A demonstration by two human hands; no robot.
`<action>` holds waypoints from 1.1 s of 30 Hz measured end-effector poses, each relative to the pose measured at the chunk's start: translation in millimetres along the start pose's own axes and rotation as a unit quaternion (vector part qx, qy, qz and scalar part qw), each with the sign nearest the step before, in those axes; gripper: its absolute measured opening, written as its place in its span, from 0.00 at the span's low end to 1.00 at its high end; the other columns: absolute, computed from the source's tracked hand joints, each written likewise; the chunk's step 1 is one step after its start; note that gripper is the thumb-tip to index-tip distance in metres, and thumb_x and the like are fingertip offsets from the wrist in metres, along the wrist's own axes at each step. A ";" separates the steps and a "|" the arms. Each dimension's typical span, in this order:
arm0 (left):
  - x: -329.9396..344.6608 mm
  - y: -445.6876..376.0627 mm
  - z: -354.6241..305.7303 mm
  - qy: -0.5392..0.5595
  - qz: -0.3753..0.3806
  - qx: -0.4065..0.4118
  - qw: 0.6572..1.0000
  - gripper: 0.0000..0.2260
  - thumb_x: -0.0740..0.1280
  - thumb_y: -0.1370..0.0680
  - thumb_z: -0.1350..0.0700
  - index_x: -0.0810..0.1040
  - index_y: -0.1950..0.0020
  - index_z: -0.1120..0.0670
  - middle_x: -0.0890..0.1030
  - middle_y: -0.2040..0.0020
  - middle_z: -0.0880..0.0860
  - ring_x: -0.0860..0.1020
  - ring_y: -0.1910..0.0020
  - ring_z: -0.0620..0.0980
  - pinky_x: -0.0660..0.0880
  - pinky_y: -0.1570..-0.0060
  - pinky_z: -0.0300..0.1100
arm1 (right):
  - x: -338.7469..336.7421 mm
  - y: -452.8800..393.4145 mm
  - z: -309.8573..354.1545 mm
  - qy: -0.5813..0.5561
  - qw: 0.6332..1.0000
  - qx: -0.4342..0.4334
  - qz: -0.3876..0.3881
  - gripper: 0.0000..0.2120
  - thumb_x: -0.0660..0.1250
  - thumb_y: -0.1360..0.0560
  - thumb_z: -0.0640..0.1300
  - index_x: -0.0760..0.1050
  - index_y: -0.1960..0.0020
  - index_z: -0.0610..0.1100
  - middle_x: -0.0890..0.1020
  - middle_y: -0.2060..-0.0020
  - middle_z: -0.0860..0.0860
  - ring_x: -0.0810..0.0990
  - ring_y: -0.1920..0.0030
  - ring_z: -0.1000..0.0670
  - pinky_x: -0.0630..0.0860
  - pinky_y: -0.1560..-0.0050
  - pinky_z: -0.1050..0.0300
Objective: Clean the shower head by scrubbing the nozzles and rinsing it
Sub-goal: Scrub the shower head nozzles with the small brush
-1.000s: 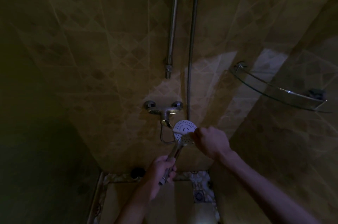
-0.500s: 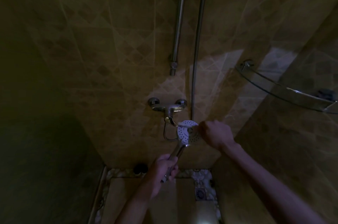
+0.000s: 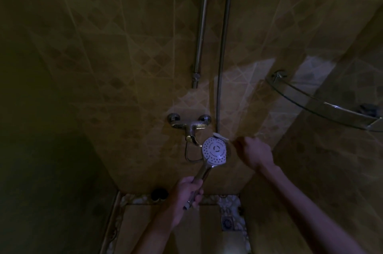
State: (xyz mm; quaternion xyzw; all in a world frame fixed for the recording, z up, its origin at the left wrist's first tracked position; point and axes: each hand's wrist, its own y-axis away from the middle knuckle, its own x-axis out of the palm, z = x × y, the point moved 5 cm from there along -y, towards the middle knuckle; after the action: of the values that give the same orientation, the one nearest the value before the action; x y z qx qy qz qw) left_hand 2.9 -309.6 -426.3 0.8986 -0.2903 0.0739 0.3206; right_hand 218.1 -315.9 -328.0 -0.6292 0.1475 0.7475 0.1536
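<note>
Chrome handle in my left hand (image 3: 187,192): the fingers are wrapped tight round the lower end of the shower head (image 3: 214,152), forearm coming up from the near edge, and the round white nozzle face is tilted up toward me at centre, just below the wall tap (image 3: 189,124). My right hand (image 3: 256,153) hangs just right of the nozzle face, apart from it, curled into a loose fist with the wrist bent and the forearm running off to the near right corner. Whether that fist grips anything I cannot tell; the light is too dim. A small pale object (image 3: 220,136) sits at the far rim of the nozzle face; I cannot make out what it is.

Counting: two hands, one shower head, one tap with two round wall fittings, one riser pipe (image 3: 202,25) and one hose (image 3: 224,46) running side by side up the far tiled wall (image 3: 124,46). One glass corner shelf (image 3: 323,104) on the right, with a small dark item (image 3: 369,107) on it. One floor drain (image 3: 227,222) near the right, and one dark round thing (image 3: 159,193) at the foot of the far wall.

Room is tight. The far wall is close behind the shower head, a dark wall closes in on the left, and the right wall and the shelf's curved edge lie beyond my right hand. The shower floor (image 3: 155,222) below my forearms is narrow, bordered by a patterned strip (image 3: 134,198).
</note>
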 end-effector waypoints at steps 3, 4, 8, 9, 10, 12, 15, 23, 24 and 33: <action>0.2 -1.1 -1.4 0.006 -0.006 0.000 1.000 0.04 0.60 0.20 0.63 0.70 0.55 0.59 0.72 0.69 0.54 0.69 0.79 0.43 0.59 0.82 0.31 | 10.6 19.4 13.9 0.020 0.998 -0.054 0.012 0.16 0.52 0.19 0.55 0.75 0.47 0.48 0.80 0.58 0.49 0.80 0.58 0.48 0.74 0.59 0.54; 0.1 -1.7 -1.7 0.006 -0.007 0.002 1.000 0.03 0.60 0.20 0.63 0.70 0.54 0.60 0.72 0.69 0.54 0.69 0.79 0.43 0.60 0.82 0.31 | 18.7 28.0 20.4 0.039 0.995 -0.086 0.013 0.18 0.51 0.19 0.57 0.76 0.47 0.50 0.81 0.59 0.50 0.80 0.60 0.49 0.74 0.61 0.55; 1.9 -1.4 -5.6 -0.007 -0.009 0.010 1.000 0.04 0.60 0.20 0.62 0.71 0.55 0.59 0.72 0.68 0.53 0.69 0.78 0.44 0.60 0.81 0.33 | 26.7 25.4 18.0 0.052 0.991 -0.122 -0.013 0.21 0.49 0.20 0.62 0.76 0.51 0.51 0.80 0.64 0.52 0.80 0.65 0.52 0.76 0.65 0.56; 2.2 -0.9 -6.3 -0.004 -0.009 0.009 1.000 0.04 0.61 0.20 0.61 0.71 0.55 0.59 0.73 0.68 0.53 0.69 0.78 0.44 0.60 0.81 0.33 | 22.3 19.5 13.1 0.044 0.992 -0.114 -0.028 0.20 0.50 0.20 0.61 0.77 0.49 0.52 0.81 0.63 0.51 0.81 0.63 0.51 0.76 0.64 0.54; 2.5 -1.1 -7.0 -0.002 -0.009 0.008 1.000 0.04 0.61 0.20 0.61 0.72 0.55 0.59 0.73 0.68 0.53 0.69 0.78 0.44 0.60 0.81 0.33 | 17.1 13.5 7.4 0.037 0.993 -0.105 -0.046 0.18 0.52 0.21 0.60 0.77 0.48 0.52 0.82 0.61 0.51 0.82 0.61 0.50 0.76 0.64 0.54; 2.3 -2.1 -7.3 0.001 -0.009 0.009 1.000 0.04 0.61 0.21 0.61 0.72 0.55 0.59 0.73 0.68 0.54 0.69 0.78 0.44 0.60 0.82 0.33 | 9.9 2.9 -3.7 0.020 0.993 -0.090 -0.075 0.17 0.54 0.21 0.58 0.78 0.48 0.52 0.83 0.60 0.50 0.82 0.59 0.49 0.74 0.65 0.54; 1.3 -3.0 -7.3 0.000 -0.004 0.009 1.000 0.05 0.61 0.21 0.61 0.72 0.57 0.58 0.73 0.68 0.53 0.70 0.77 0.44 0.60 0.81 0.34 | 10.5 -7.3 -18.3 0.017 0.995 -0.044 -0.092 0.20 0.53 0.21 0.61 0.78 0.52 0.51 0.83 0.61 0.48 0.82 0.58 0.46 0.74 0.65 0.56; 1.9 -4.4 0.9 0.019 -0.018 -0.009 1.000 0.02 0.61 0.21 0.62 0.71 0.53 0.58 0.73 0.68 0.53 0.70 0.78 0.43 0.59 0.81 0.33 | 48.4 22.6 6.6 0.021 0.996 -0.084 -0.007 0.19 0.52 0.21 0.62 0.76 0.46 0.52 0.83 0.60 0.49 0.82 0.58 0.48 0.76 0.61 0.54; 1.6 -5.0 0.5 0.022 -0.016 -0.009 1.000 0.03 0.61 0.21 0.62 0.71 0.54 0.58 0.73 0.68 0.53 0.69 0.79 0.43 0.59 0.81 0.33 | 48.6 22.2 5.8 0.021 0.996 -0.083 -0.010 0.19 0.52 0.21 0.62 0.76 0.47 0.52 0.83 0.60 0.50 0.82 0.59 0.48 0.76 0.62 0.54; 1.2 -12.8 0.1 0.030 -0.014 -0.010 0.999 0.06 0.61 0.21 0.63 0.69 0.59 0.59 0.72 0.72 0.53 0.68 0.80 0.44 0.59 0.83 0.31 | 34.8 4.2 -23.1 -0.003 0.999 -0.002 -0.046 0.18 0.53 0.21 0.60 0.75 0.53 0.49 0.83 0.59 0.46 0.82 0.57 0.44 0.76 0.61 0.53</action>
State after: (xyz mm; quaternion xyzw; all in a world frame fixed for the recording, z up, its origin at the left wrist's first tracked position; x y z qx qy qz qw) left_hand 11.1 -302.3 -432.7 0.8967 -0.2691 0.0932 0.3389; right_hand 231.5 -327.8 -366.0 -0.6330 0.1169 0.7421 0.1870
